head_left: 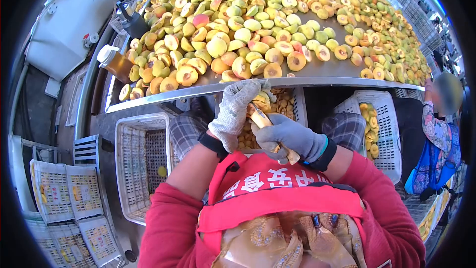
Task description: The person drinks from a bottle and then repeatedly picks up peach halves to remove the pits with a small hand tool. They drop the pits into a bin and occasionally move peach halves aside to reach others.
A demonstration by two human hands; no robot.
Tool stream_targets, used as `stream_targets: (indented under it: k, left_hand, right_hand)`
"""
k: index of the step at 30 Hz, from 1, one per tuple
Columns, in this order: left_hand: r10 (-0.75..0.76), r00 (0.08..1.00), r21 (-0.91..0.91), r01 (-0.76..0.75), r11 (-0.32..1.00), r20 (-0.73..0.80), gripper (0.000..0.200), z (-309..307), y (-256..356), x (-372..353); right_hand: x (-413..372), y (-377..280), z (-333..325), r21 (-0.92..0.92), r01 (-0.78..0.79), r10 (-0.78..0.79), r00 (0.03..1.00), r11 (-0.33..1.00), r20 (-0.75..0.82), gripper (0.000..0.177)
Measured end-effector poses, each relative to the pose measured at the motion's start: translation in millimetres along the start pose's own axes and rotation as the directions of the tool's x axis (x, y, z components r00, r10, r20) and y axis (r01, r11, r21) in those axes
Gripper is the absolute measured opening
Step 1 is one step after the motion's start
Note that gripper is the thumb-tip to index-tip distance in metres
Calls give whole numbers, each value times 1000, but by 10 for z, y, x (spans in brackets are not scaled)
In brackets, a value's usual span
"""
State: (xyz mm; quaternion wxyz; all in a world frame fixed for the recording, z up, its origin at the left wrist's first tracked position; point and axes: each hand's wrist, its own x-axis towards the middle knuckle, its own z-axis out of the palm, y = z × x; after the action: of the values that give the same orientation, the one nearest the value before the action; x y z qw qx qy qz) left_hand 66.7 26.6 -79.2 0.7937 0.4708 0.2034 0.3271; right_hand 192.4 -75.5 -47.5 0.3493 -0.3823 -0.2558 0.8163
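Note:
My left hand (235,111), in a light grey knit glove, holds a piece of yellow fruit (263,101) just in front of the metal table edge. My right hand (287,136), in a grey-blue glove, is wrapped round the wooden handle of a tool (261,119), whose upper end meets the fruit. The tool's tip is partly hidden by the fruit. Below both hands, a crate of cut fruit (283,105) stands between the knees. Many halved yellow-green fruits (216,47) cover the table (327,68) beyond the hands.
An empty-looking white crate (130,168) with one small fruit stands at left, another crate (389,134) holding fruit at right. A bottle of brown liquid (116,64) and a dark container (133,22) rest at the table's left. Another person (439,134) sits at far right.

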Motion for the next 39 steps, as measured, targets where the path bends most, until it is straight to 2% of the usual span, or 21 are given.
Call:
stream_targets:
  k: [3,9,12,15,16,17,18,19,20,22,23,25,27,28,29,31,32,34,36,38,39]
  left_hand:
    - [27,999,-103,-30,994,-27,39,35,-109,83]
    - [-86,987,-237,51,970,-137,40,169,-187,139]
    - [-115,981,-299,64,952,-156,40,177,-239,217]
    - [-159,937,-351,43,935,-310,45,119,-311,299]
    - [-162,916,-351,25,936,-368,47,97,-292,314]
    - [-223,914,-436,58,898,-338,51,70,-242,322]
    - [-193,909,-471,-4,882,-369,55,52,-259,333]
    - [-195,914,-490,-6,872,-357,57,5,-226,335]
    - [-194,918,-508,-9,861,-345,59,-47,-179,341]
    - [-101,952,-457,-46,888,-290,58,-200,-42,287]
    - [-54,959,-429,-73,900,-278,57,-331,41,247]
    - [111,879,-109,-181,977,-463,50,-597,359,45]
    - [368,762,331,-212,919,-533,43,-983,663,-295]
    - [514,705,572,-185,799,-489,40,-1258,762,-526]
    - [597,636,746,-51,664,-488,40,-1661,796,-836]
    - [564,497,703,142,697,-659,45,-1988,804,-1299]
    - [406,409,498,147,855,-817,49,-2057,759,-1524]
    - [273,384,449,509,734,-882,59,-2292,433,-2019]
    - [120,412,416,773,480,-903,69,-2813,-221,-2554]
    - [-102,581,466,734,493,-807,56,-3161,-1086,-3049]
    - [-136,487,421,841,340,-863,45,-3019,-1199,-2989]
  right_hand:
    - [36,-4,-81,-5,56,-56,998,998,-14,10]
    - [88,44,-247,-42,127,-126,992,991,28,11]
    - [102,50,-277,-80,148,-150,988,986,-21,11]
    - [79,105,-308,-71,229,-233,971,971,-50,10]
    - [63,114,-343,-31,236,-238,968,971,-75,10]
    - [49,118,-388,8,243,-241,966,970,-96,10]
    - [43,118,-425,47,249,-243,963,967,-116,10]
    - [28,99,-427,14,233,-229,963,972,-145,16]
    - [23,94,-441,79,220,-205,964,972,-171,19]
    - [18,106,-481,209,190,-144,966,959,-215,27]
    - [41,126,-525,96,213,-186,955,972,-232,38]
    - [102,169,-612,120,230,-180,927,966,-329,45]
    - [95,152,-650,181,221,-138,913,958,-385,50]
    - [85,136,-668,201,214,-126,917,956,-378,52]
    - [106,152,-692,204,205,-108,908,957,-405,53]
    - [150,189,-752,235,205,-100,913,950,-395,52]
    - [175,207,-792,263,199,-84,917,944,-391,52]
    - [239,240,-867,274,172,-70,936,946,-346,50]
    - [269,219,-829,245,141,-42,927,959,-372,49]
    - [302,228,-764,209,122,-35,925,970,-378,47]
    - [319,251,-757,169,104,-30,919,980,-394,47]
